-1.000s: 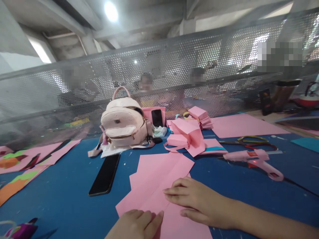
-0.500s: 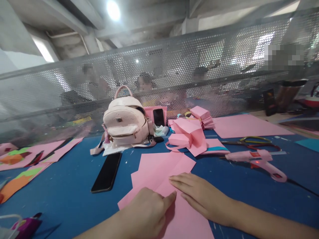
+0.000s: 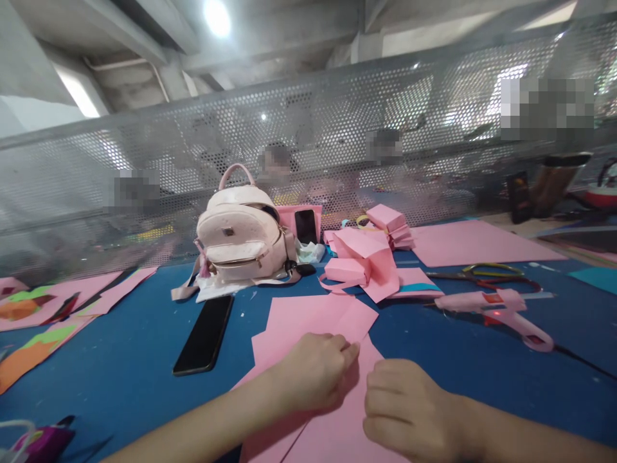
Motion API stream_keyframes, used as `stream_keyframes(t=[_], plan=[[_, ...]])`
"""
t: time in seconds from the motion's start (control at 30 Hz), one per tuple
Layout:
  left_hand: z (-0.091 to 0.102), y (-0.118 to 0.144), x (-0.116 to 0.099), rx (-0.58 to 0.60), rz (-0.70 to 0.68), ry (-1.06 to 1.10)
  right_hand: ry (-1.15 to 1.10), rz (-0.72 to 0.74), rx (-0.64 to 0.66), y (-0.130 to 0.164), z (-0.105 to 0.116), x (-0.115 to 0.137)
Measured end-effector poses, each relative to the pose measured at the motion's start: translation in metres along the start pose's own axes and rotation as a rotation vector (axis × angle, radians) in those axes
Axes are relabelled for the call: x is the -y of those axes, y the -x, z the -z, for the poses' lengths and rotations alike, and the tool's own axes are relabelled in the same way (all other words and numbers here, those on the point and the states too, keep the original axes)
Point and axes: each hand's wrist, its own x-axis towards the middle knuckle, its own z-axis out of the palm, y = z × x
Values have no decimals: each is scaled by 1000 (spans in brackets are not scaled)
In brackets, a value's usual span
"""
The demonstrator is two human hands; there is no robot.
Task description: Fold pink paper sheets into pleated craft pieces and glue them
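Note:
Several overlapping sheets of pink paper (image 3: 299, 315) lie in front of me on the blue table. My left hand (image 3: 322, 373) rests on them, its fingers bent and pressed together at the paper near the middle. Close to its right, my right hand (image 3: 409, 408) is closed over the right part of the near sheet; its knuckles face up and its fingertips are hidden. A slanting edge of the paper shows below my left forearm. Beyond the sheets sit folded pink paper pieces (image 3: 359, 257), some shaped like boxes.
A black phone (image 3: 205, 334) and a pale pink backpack (image 3: 241, 238) stand to the left. On the right lie a pink glue gun (image 3: 496, 308) with its cord, scissors (image 3: 491, 273) and a large pink sheet (image 3: 482, 243). A perforated metal screen (image 3: 308, 135) crosses the back.
My left hand has moved forward and right over the paper, its pointing finger now curled in. My right hand has drawn back slightly, its stretched fingers now closed.

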Motion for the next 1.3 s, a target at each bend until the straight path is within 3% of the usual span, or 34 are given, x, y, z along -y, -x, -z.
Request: stream_keyframes(t=[0.43,0.63,1.0,1.3], plan=[[-5,-65,7,38,46,-6,-35,-13,91,3,-3,-5],[-6,-89,6,65,6,-18,-76,-20,94,4,-5,-6],[-5,-89,10,37,13,-1,-94,-51,135,6,-8,-8],[-12,-71,7,10,73,29,-193,-141,137,7,-8,-8]])
